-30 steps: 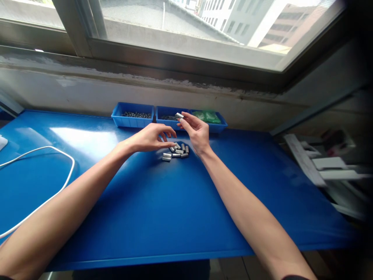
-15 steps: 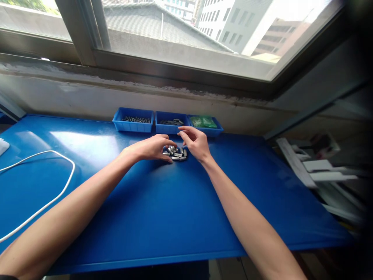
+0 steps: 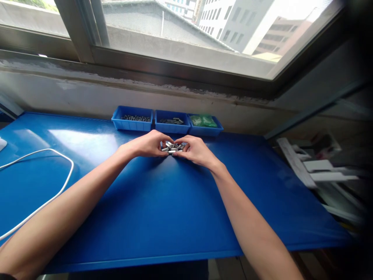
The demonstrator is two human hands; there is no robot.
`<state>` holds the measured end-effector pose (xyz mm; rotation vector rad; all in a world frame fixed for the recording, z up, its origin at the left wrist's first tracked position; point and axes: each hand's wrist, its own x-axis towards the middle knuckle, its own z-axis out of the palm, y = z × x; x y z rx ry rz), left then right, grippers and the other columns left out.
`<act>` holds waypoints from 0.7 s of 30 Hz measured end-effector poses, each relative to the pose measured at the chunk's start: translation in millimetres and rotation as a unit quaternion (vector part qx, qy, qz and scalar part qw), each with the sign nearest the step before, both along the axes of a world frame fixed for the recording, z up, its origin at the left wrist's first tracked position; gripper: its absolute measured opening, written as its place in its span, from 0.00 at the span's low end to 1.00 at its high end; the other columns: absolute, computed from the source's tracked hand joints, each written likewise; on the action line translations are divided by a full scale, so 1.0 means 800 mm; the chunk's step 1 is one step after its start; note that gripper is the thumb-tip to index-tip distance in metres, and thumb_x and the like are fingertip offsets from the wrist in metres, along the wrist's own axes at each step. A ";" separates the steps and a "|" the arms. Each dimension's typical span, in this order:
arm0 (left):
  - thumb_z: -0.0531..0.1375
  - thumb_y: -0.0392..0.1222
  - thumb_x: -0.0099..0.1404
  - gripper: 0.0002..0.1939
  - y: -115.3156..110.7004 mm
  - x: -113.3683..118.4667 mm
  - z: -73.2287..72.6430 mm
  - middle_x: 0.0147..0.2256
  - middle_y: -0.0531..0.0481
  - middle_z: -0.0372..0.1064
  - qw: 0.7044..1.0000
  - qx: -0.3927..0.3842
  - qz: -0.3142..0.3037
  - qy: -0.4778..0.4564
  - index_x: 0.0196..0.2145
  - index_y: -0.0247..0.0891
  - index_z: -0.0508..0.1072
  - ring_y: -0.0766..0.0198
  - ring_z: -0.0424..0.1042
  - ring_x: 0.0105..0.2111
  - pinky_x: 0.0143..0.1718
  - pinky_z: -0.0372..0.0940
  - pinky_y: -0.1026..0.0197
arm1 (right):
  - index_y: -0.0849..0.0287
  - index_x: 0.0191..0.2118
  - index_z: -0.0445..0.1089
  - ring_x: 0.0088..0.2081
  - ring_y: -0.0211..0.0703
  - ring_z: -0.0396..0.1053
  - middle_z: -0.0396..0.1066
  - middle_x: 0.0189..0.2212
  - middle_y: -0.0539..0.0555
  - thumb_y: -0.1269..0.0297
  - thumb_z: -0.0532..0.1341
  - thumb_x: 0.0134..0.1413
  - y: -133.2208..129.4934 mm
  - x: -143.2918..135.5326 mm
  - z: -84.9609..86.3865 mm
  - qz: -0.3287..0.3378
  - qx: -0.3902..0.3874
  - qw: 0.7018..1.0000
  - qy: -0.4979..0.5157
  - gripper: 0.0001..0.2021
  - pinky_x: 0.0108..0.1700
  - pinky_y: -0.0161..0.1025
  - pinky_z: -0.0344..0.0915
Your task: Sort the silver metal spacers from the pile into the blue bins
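A small heap of short silver metal pieces [image 3: 173, 147] lies on the blue table, between my two hands. My left hand [image 3: 150, 144] curves around the left side of the heap, thumb and fingers apart and touching its edge. From the right, my right hand [image 3: 197, 149] cups the other side in the same way, fingers apart. The fingertips of both hands come close together behind and in front of the pieces. Parts of the heap are hidden by the fingers, and I cannot see a piece gripped in either hand.
Against the wall stand three blue bins: one with small dark parts [image 3: 132, 124], a middle bin with metal pieces [image 3: 171, 128], and one with a green bag [image 3: 205, 121]. A white cable [image 3: 71, 167] curves over the left of the blue table [image 3: 163, 217].
My right hand has come down from in front of the bins to the right side of the heap. My left hand stays at the heap, and the pieces are now pressed closer together.
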<state>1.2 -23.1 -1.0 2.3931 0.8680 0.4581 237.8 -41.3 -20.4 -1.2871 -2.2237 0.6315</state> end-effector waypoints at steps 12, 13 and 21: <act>0.59 0.26 0.55 0.22 -0.002 -0.006 0.008 0.38 0.46 0.76 0.995 0.098 0.026 0.021 0.46 0.36 0.80 0.65 0.74 0.32 0.35 0.67 0.66 | 0.58 0.41 0.79 0.22 0.34 0.64 0.79 0.42 0.57 0.59 0.67 0.56 0.005 -0.017 -0.021 -0.030 0.072 0.992 0.101 0.11 0.28 0.38 0.66; 0.60 0.26 0.55 0.20 -0.002 -0.006 0.008 0.39 0.46 0.75 0.994 0.102 0.023 0.023 0.45 0.36 0.80 0.65 0.74 0.32 0.35 0.67 0.66 | 0.58 0.42 0.79 0.22 0.34 0.63 0.78 0.42 0.57 0.59 0.66 0.56 0.005 -0.018 -0.021 -0.035 0.081 0.990 0.106 0.11 0.28 0.38 0.65; 0.63 0.34 0.60 0.04 0.003 -0.007 0.001 0.37 0.46 0.71 0.996 0.077 0.028 0.022 0.33 0.34 0.80 0.67 0.72 0.30 0.34 0.68 0.65 | 0.56 0.42 0.78 0.22 0.37 0.62 0.78 0.40 0.55 0.57 0.61 0.61 0.002 -0.024 -0.017 -0.101 0.140 0.980 0.102 0.12 0.30 0.41 0.66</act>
